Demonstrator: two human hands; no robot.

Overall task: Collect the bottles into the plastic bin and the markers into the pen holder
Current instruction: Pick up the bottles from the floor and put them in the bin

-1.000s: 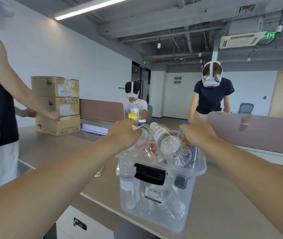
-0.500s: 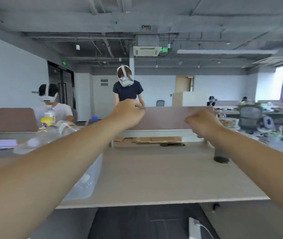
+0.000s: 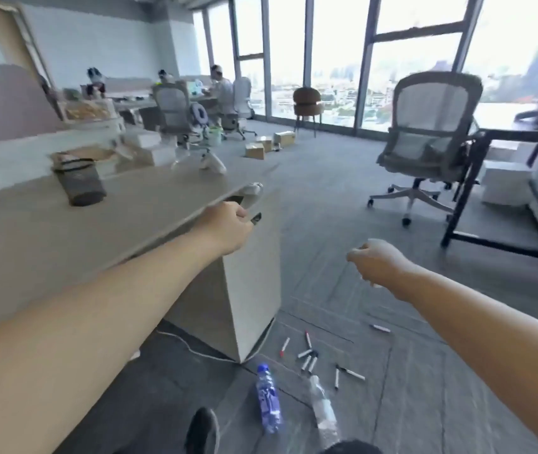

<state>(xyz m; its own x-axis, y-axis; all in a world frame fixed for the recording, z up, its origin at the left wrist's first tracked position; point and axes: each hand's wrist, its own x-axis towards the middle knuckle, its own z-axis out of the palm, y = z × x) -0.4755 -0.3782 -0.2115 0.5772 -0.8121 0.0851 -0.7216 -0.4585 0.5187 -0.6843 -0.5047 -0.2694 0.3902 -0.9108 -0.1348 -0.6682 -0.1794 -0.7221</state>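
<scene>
Two bottles lie on the grey floor near my feet: one with a blue label and cap (image 3: 268, 398) and a clear crumpled one (image 3: 324, 408). Several markers (image 3: 309, 354) are scattered just beyond them by the desk's end panel, and one more marker (image 3: 380, 328) lies apart to the right. The black mesh pen holder (image 3: 81, 183) stands on the desk (image 3: 31, 244) at the left. My left hand (image 3: 228, 226) hovers at the desk's corner with fingers curled, nothing visibly in it. My right hand (image 3: 375, 262) is a loose fist in the air above the floor. The plastic bin is out of view.
A grey office chair (image 3: 424, 142) and a black table frame (image 3: 477, 198) stand to the right. Cardboard boxes (image 3: 270, 144) sit on the floor further back, near seated people at other desks. A white cable (image 3: 192, 347) runs under the desk. My shoe (image 3: 202, 430) is at the bottom.
My view has swung right and down, away from the bin of bottles to the desk's end and the floor. Both hands have left the bin and are held out with nothing in them.
</scene>
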